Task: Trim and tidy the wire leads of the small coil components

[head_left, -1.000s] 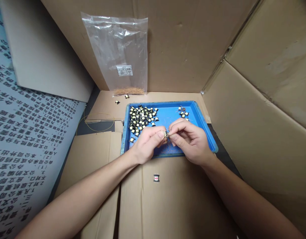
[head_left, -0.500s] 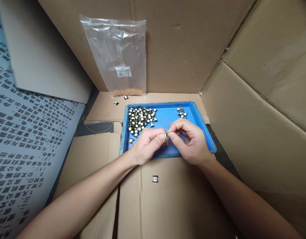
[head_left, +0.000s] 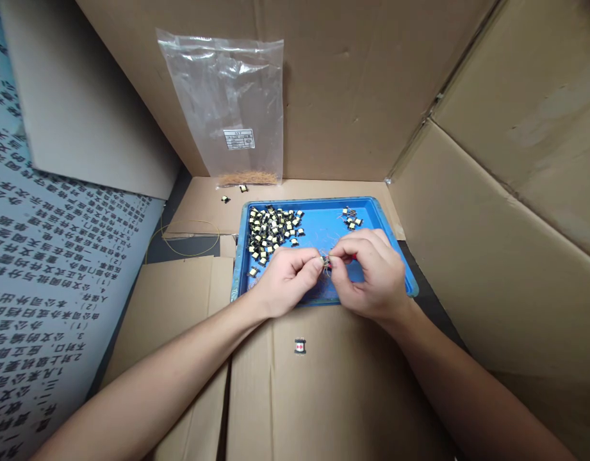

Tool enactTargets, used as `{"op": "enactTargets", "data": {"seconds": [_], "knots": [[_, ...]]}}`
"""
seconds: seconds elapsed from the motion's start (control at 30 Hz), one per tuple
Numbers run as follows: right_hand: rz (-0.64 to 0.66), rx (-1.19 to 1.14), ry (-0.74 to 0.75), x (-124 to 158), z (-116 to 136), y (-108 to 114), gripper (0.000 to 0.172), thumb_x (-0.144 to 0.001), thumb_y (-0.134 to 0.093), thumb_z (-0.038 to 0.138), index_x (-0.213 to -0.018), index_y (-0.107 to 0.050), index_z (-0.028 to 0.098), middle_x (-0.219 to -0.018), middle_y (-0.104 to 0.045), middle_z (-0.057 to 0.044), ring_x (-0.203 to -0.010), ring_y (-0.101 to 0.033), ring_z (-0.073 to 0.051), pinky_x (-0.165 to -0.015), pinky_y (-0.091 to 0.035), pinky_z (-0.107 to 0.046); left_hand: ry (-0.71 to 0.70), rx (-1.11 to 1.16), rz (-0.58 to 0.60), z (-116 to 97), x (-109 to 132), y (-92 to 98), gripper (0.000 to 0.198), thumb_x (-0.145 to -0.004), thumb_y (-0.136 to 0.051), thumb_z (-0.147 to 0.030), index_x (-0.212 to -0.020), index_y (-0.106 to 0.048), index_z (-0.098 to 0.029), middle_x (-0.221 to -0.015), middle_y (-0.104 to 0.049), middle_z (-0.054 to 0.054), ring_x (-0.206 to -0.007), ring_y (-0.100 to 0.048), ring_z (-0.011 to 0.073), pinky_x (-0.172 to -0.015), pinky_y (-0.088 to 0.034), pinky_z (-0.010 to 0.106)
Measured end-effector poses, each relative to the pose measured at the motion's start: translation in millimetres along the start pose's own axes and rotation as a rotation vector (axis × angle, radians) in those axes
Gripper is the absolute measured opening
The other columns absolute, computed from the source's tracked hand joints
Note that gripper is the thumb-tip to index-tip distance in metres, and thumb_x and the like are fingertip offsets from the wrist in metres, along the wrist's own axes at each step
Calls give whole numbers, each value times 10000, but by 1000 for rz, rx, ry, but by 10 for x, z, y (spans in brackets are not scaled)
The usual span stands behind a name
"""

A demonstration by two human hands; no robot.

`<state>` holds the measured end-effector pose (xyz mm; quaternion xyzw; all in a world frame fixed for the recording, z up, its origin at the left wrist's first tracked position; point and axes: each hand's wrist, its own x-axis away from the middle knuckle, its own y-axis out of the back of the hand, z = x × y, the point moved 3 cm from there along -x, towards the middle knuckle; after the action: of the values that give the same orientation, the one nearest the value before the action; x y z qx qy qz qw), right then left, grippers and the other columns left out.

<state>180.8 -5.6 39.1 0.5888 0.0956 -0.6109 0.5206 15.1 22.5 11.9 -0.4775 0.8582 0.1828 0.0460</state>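
Note:
Above the near part of a blue tray (head_left: 304, 203), my left hand (head_left: 295, 276) pinches a small wire-wound transformer (head_left: 324, 262) between thumb and forefinger. Thin wires stick out from it. My right hand (head_left: 371, 272) is closed at the transformer's right side, fingertips almost meeting the left ones. A slim thing with red parts (head_left: 354, 257) shows at the right fingers; its kind is mostly hidden. Many yellow-and-black transformers (head_left: 270, 230) are heaped on the tray's left side. A smaller group with loose wires (head_left: 351, 219) lies at its far right.
One transformer with a red-and-white top (head_left: 300, 346) lies on the cardboard (head_left: 343, 384) in front of the tray. Behind stands a clear plastic bag (head_left: 232, 96) with orange pieces at its bottom. Two transformers (head_left: 234, 193) lie near it. A yellow wire (head_left: 191, 253) loops at left. Cardboard walls surround the place.
My right hand has shifted slightly right, and red parts now show at its fingers. The left hand keeps its pinch on the transformer, almost unmoved.

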Motion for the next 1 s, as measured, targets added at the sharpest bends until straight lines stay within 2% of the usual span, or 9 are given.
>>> {"op": "enactTargets", "data": {"seconds": [0.27,0.53,0.63,0.83,0.93,1.0], "knots": [[5,170,82,6,-3,4,164,-906,-635,129,-930,-533,254,-786,-710,4,-711,-663,-188,-738,-464,-371,29,-28,12,-17,-1,-4,508,-1045,-464,-503,-647,-413,-192,-584,-375,-45,-568,-318,102,-559,-262,267],[6,206,151,-5,-24,21,159,-903,-646,138,-940,-536,247,-807,-711,5,-725,-650,-182,-744,-465,-367,49,-54,6,-38,-15,-4,484,-1029,-458,-478,-641,-399,-195,-587,-356,-48,-569,-311,100,-557,-260,263],[52,188,190,-6,-45,36,161,-904,-650,127,-967,-556,242,-848,-724,-19,-765,-656,-195,-761,-471,-375,70,-102,22,-64,-32,-3,470,-1003,-470,-466,-628,-374,-200,-585,-313,-54,-567,-284,95,-550,-248,257],[236,102,234,5,-125,74,159,-965,-571,132,-1071,-617,241,-934,-739,-64,-844,-661,-235,-782,-466,-400,112,-138,60,-76,-61,-16,455,-967,-473,-446,-604,-332,-210,-572,-294,-54,-558,-263,93,-540,-229,259],[265,83,231,14,-143,69,186,-977,-562,103,-1078,-647,233,-940,-746,-65,-840,-667,-225,-776,-467,-393,134,-148,82,-62,-67,-23,449,-960,-476,-439,-603,-328,-211,-572,-301,-51,-563,-268,95,-547,-232,261],[238,35,204,10,-140,57,173,-993,-581,108,-1075,-667,234,-961,-757,-59,-863,-678,-212,-801,-485,-386,128,-148,108,-57,-63,-29,449,-969,-475,-435,-609,-331,-209,-576,-292,-54,-563,-265,95,-552,-234,262]]}}
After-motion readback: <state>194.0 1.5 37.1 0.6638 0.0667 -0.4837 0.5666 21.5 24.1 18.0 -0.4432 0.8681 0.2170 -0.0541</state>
